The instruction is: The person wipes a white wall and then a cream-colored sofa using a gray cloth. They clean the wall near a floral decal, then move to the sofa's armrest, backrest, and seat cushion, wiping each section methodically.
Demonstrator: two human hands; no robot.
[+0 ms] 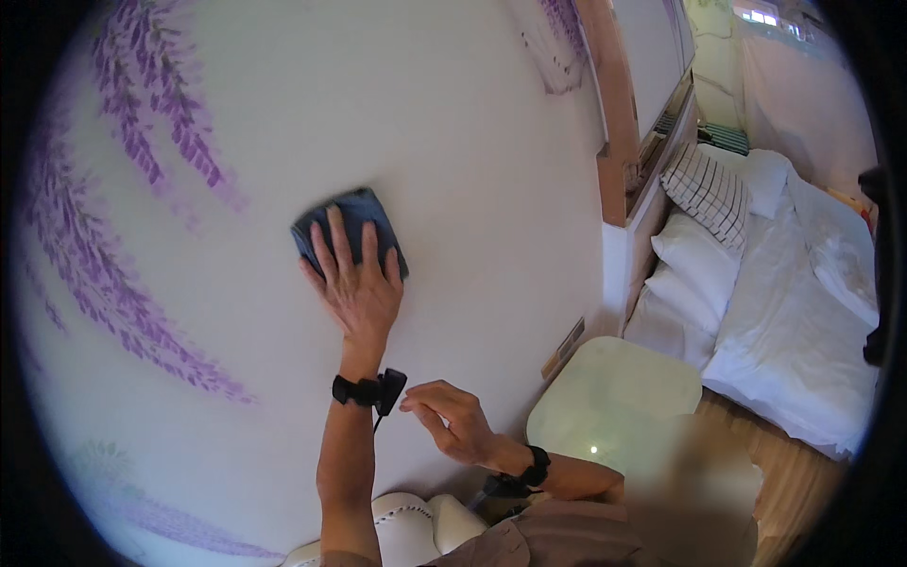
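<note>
My left hand [361, 283] lies spread on a folded dark blue-grey cloth [361, 205], pressing it flat against a white wall [453, 156]. The wall bears a painted pattern of purple flower sprays [142, 312]. Lower and to the right, my right hand [453, 422] hangs in front of the wall with loosely bent fingers and nothing seen in it. Its fingertips are near the black device strapped on my left wrist [379, 391]. Another black strap [538, 464] circles my right wrist.
A pale, round-cornered table [616, 383] stands at the right below a wall plate [567, 347]. Beyond it is a bed [786, 340] with white bedding and a checked pillow [705, 195]. A wooden frame [613, 177] edges the wall. Cream padded furniture [404, 524] sits below my arms.
</note>
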